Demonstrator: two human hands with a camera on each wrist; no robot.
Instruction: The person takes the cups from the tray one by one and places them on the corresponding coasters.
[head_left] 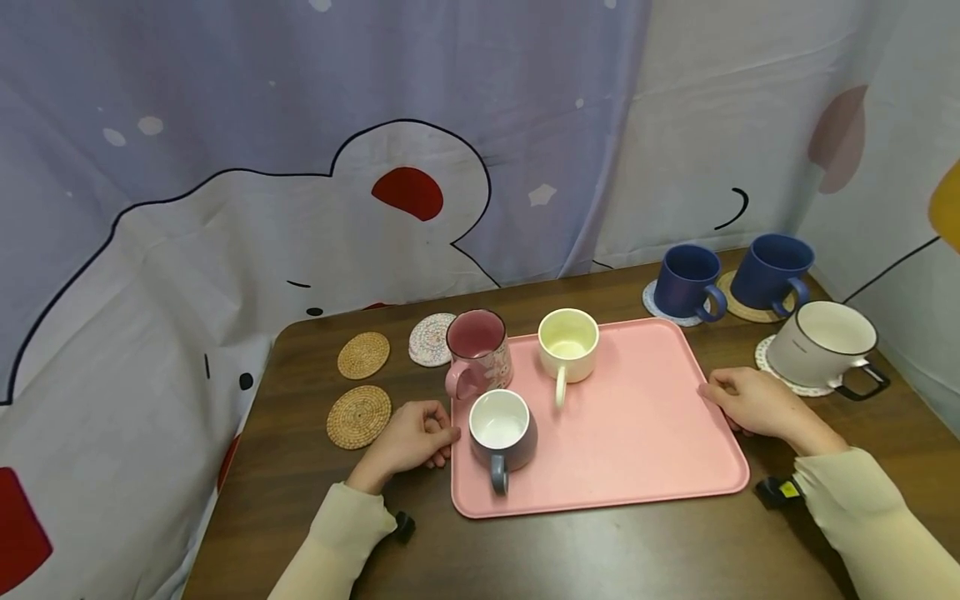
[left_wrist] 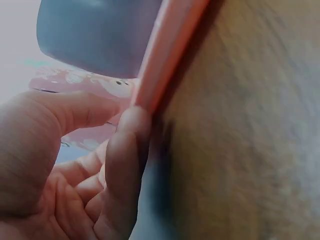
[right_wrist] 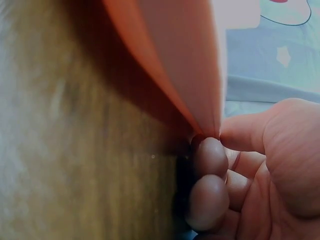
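plainly, the left hand (head_left: 408,437) pinches the pink tray (head_left: 630,425) at its left edge, and the right hand (head_left: 756,403) pinches the right edge, thumbs on top. the tray spans the middle of the table (head_left: 570,558). on it, a floral pink mug (head_left: 492,365) stands at the far left corner, a grey mug (head_left: 521,450) towards the near left corner, a pale yellow mug (head_left: 581,368) by the far edge.

Sleeved forearms (head_left: 337,533) reach over the bench (head_left: 600,550), the left hand (head_left: 408,437) nearer its left edge, the right hand (head_left: 757,404) nearer its right, each pinching between thumb (left_wrist: 85,107) and curled fingers (right_wrist: 210,202).
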